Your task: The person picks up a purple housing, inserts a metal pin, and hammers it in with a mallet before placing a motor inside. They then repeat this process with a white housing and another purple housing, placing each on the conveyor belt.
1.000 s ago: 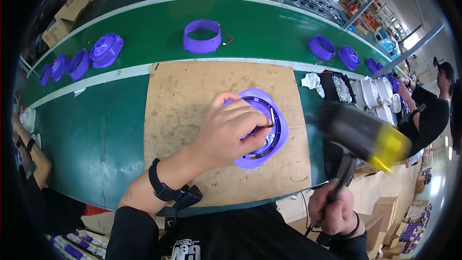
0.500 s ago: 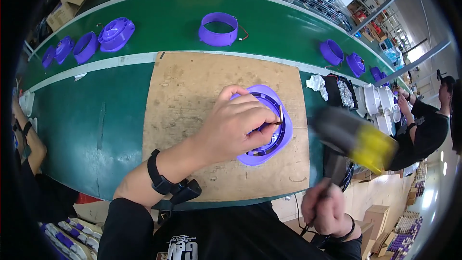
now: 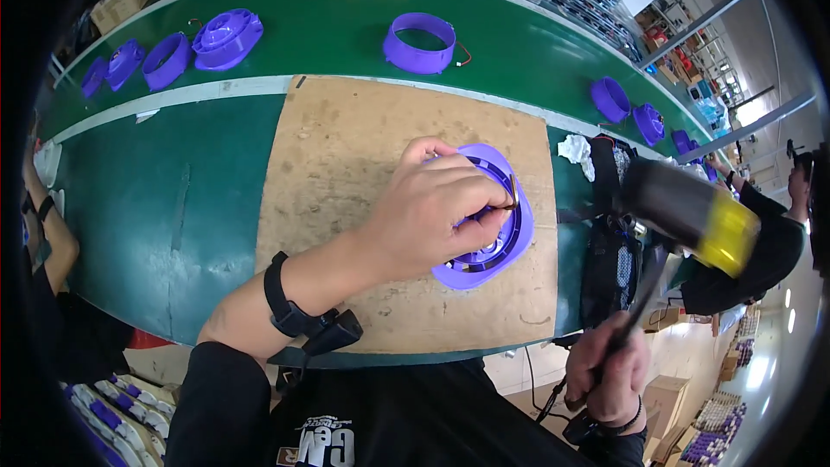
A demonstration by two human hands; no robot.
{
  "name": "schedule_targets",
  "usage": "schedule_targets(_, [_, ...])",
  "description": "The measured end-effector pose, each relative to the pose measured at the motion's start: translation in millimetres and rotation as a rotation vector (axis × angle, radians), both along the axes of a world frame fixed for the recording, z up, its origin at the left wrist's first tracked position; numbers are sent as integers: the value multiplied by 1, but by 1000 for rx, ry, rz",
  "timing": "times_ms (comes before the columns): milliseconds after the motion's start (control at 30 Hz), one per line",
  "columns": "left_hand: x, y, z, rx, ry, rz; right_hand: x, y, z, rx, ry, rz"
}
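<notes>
My left hand [image 3: 432,207] reaches over a purple round-cornered plastic housing [image 3: 522,246] with a dark inner ring. Thumb and fingertips pinch a small thin, dark brassy piece [image 3: 514,190] at the housing's right inner edge. What it is exactly, I cannot make out. The palm hides the housing's left part. Low on the right, my right hand [image 3: 609,367] is wrapped round the dark handle of a mallet [image 3: 674,207]. Its black-and-yellow head is raised to the right of the housing, apart from it and blurred.
Cardboard [image 3: 337,138] lies under the housing on the green bench. Beyond runs a green conveyor [image 3: 328,26] with a purple ring [image 3: 419,56] and several purple housings [image 3: 229,39]. A black container [image 3: 605,268] and crumpled white wrap [image 3: 577,154] lie right. People sit or stand at both sides.
The mallet has swung right and slightly up, away from the housing. My left hand keeps its pinch at the housing. The conveyor's purple parts appear slightly farther right; the view has shifted too.
</notes>
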State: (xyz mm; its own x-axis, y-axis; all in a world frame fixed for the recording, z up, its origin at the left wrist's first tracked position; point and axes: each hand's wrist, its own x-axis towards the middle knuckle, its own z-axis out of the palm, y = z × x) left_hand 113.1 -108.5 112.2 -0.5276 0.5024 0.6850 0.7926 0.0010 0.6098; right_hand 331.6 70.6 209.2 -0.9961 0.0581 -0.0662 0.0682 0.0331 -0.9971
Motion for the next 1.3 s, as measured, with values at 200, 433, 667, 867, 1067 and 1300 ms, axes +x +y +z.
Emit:
schedule_targets(200, [0, 2, 3, 13, -16, 15, -18, -5, 10, 108, -288, 66])
schedule_targets(433, [-4, 4, 2, 15, -27, 23, -15, -4, 6, 87, -32, 41])
schedule_targets(667, [-4, 4, 4, 10, -73, 18, -16, -6, 17, 30, 35, -17])
schedule_targets(867, [-5, 1, 4, 12, -76, 20, -27, -6, 32, 76, -324, -38])
schedule_targets(1067, [-6, 3, 2, 18, -75, 14, -13, -2, 18, 89, 43, -64])
schedule_targets(1300, [-5, 3, 3, 16, -74, 20, -16, -10, 24, -39, 21, -185])
